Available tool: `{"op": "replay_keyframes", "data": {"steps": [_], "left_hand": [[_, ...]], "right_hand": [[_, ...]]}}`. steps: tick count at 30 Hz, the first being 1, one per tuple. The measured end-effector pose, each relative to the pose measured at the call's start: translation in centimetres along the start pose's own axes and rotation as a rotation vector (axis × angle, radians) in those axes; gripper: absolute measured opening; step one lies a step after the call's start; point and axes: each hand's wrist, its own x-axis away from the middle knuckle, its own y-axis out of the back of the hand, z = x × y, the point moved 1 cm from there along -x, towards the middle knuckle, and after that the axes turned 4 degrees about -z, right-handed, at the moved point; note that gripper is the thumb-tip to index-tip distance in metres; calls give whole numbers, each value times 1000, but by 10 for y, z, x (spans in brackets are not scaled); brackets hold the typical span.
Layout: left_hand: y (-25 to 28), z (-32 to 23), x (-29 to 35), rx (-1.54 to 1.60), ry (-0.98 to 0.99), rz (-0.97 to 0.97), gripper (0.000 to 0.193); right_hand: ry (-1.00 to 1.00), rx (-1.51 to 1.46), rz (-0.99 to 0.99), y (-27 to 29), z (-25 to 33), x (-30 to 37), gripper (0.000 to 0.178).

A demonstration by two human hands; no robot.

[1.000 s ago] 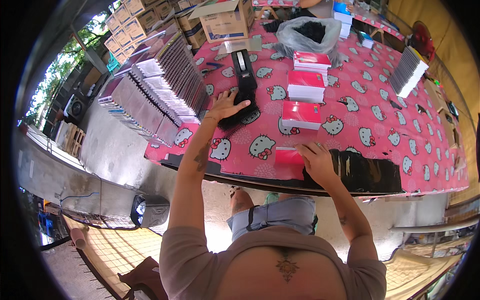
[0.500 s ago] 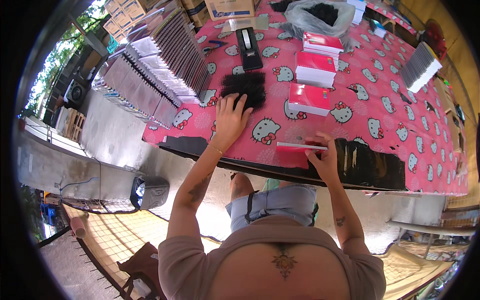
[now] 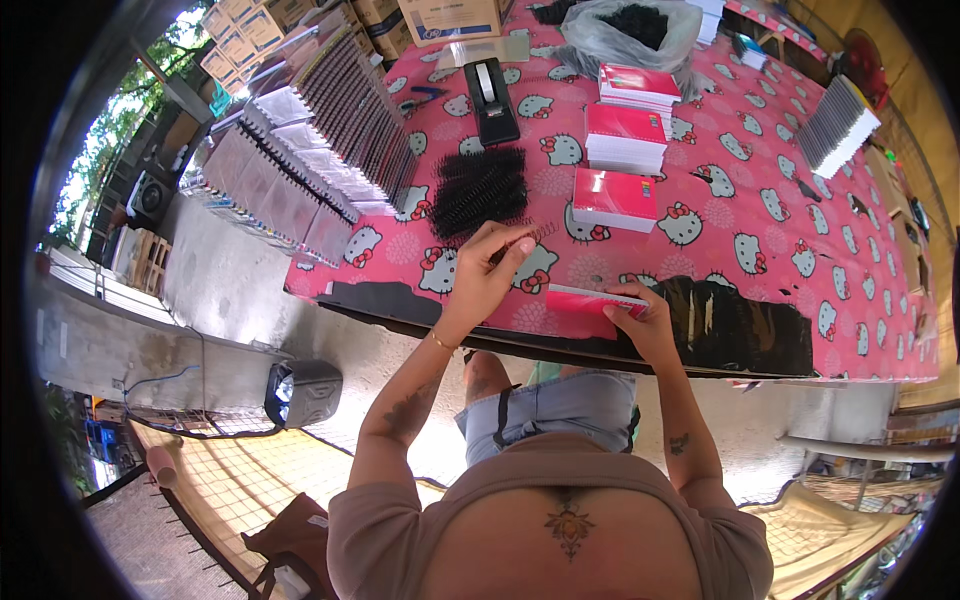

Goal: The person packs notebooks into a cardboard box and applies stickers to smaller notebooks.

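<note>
Between the fingertips of my left hand (image 3: 492, 265) is a thin dark binding coil (image 3: 543, 230), its free end pointing right. Just beyond that hand lies a pile of black binding coils (image 3: 480, 190). My right hand (image 3: 644, 318) grips a red-covered notepad (image 3: 580, 300) at its right end, on edge near the table's front edge. The coil is above and left of the notepad, apart from it. Farther off, three stacks of red-covered pads stand in a row, the nearest stack (image 3: 614, 200) closest to my right hand.
Tall stacks of spiral-bound notebooks (image 3: 350, 120) line the table's left side. A black tape dispenser (image 3: 492, 105) stands behind the coil pile. At the back are a plastic bag (image 3: 590, 45) of black coils and a cardboard box (image 3: 450, 18). More bound notebooks (image 3: 838, 125) stand far right.
My left hand has come off the coil pile, nearer to me and rightward, with one coil in its fingers. My right hand still holds the notepad, now slightly tilted.
</note>
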Motion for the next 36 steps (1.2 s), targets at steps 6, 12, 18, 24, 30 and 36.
{"op": "replay_keyframes", "data": {"steps": [6, 12, 18, 24, 30, 36], "left_hand": [[1, -21, 11, 94, 17, -42, 21], [4, -30, 14, 31, 24, -61, 20], [7, -24, 18, 61, 71, 6, 18], [5, -29, 34, 6, -6, -69, 24], [14, -24, 59, -283, -31, 85, 21], [7, -13, 62, -270, -60, 3, 17]], "right_hand": [[37, 36, 30, 4, -3, 0, 19], [20, 24, 25, 5, -7, -1, 20], [13, 22, 50, 4, -5, -3, 21], [162, 168, 94, -7, 4, -8, 25], [105, 100, 124, -8, -4, -12, 24], [165, 173, 117, -11, -4, -11, 21]]}}
